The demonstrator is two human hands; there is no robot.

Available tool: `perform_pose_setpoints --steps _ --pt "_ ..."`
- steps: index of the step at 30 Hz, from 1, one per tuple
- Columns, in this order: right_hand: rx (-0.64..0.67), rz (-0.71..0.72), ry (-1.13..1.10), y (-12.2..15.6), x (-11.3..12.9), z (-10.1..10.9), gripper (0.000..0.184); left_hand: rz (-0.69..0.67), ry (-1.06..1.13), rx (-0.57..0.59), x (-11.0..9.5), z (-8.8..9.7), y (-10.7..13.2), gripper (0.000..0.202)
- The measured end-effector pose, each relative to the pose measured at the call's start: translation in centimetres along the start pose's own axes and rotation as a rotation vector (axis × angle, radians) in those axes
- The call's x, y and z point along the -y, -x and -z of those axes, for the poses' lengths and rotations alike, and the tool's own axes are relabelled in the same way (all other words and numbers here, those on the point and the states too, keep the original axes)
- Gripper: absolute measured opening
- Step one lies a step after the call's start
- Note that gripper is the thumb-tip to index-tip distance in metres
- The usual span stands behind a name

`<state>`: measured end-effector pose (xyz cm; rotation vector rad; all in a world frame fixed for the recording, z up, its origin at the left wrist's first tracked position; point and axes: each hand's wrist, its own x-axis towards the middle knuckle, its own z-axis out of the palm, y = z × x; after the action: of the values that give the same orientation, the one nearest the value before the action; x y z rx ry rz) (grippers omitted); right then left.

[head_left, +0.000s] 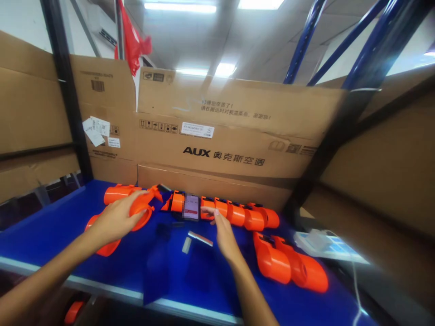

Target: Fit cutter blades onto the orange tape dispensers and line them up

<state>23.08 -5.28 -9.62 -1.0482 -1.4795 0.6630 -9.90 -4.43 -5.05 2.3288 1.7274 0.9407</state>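
Observation:
My left hand (117, 217) is wrapped round an orange plastic housing part (141, 209) on the blue table top (204, 276), at the left. My right hand (222, 233) reaches forward with a finger stretched toward a phone (191, 207) that leans against a row of orange housing parts (238, 213). That hand holds nothing I can see. Two small flat metal pieces (199, 239) lie on the table just left of my right hand.
More orange housings (288, 265) lie at the right, another orange part (117, 194) at the back left. Cardboard boxes (238, 136) wall the back and sides. A white tray (319, 244) sits at the right edge. Black and blue rack posts stand around.

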Motion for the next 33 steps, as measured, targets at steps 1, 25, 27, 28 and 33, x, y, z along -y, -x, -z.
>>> perform_pose_setpoints --steps 1,25,27,28,33 --pt "0.013 -0.002 -0.001 0.0 0.1 -0.1 0.057 0.015 -0.087 0.06 0.5 0.3 0.4 0.054" --pt "0.035 0.011 0.001 0.3 0.5 0.2 0.046 0.06 -0.507 0.205 -2.1 -3.2 0.6 0.039" --pt "0.041 0.019 0.005 0.2 0.4 0.2 0.046 0.077 -0.493 0.214 -2.0 -3.4 0.7 0.04" --pt "0.043 0.022 0.007 0.1 0.3 0.2 0.046 0.082 -0.482 0.22 -2.0 -3.6 0.7 0.04" --pt "0.046 0.023 0.009 0.0 0.1 0.3 0.046 0.027 -0.373 0.206 -2.4 -4.9 0.6 0.051"
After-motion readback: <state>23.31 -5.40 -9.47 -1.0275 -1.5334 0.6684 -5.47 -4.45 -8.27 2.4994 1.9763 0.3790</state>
